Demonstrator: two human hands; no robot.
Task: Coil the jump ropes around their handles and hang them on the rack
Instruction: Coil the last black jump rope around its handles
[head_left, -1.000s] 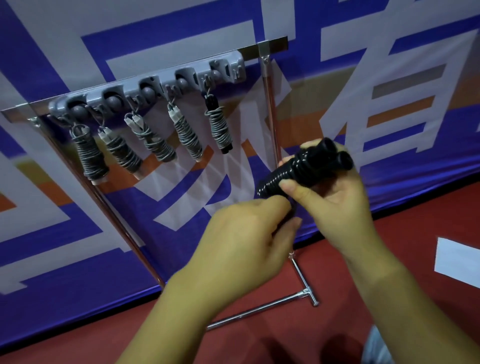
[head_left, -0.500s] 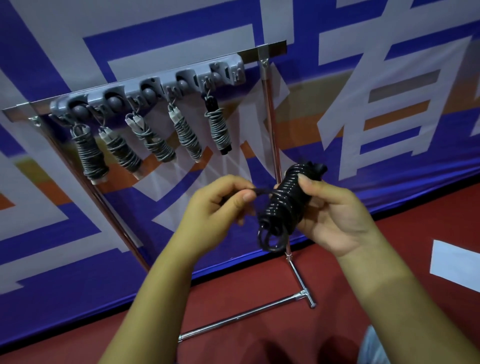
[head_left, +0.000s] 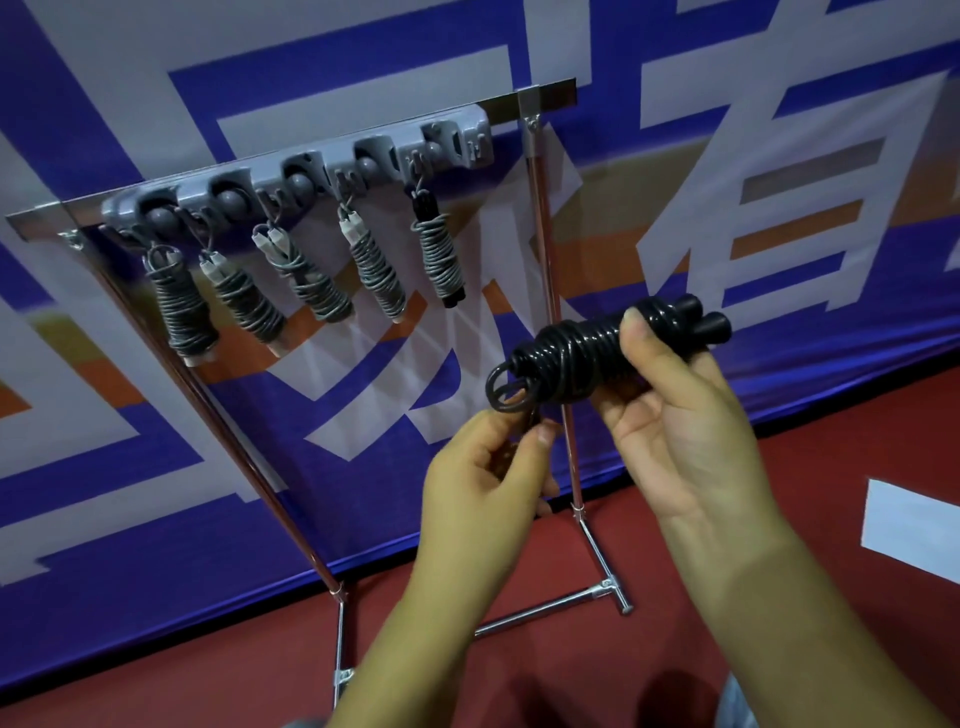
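Note:
A black jump rope is coiled tightly round its two black handles, whose ends stick out at the upper right. My right hand grips the bundle from below, thumb on top of the coils. A small loop of rope sticks out at the bundle's lower left end. My left hand pinches the rope just below that loop. The grey hook rack on a metal stand carries several coiled grey ropes. Its rightmost hook is bare.
The chrome stand has legs and a foot bar on the red floor below my hands. A blue, white and orange banner hangs close behind the rack. A white floor marking lies at the right.
My right hand has turned the bundle from nearly upright to slanting, handle ends up right. My left hand dropped from the left of the coil to under its loop end.

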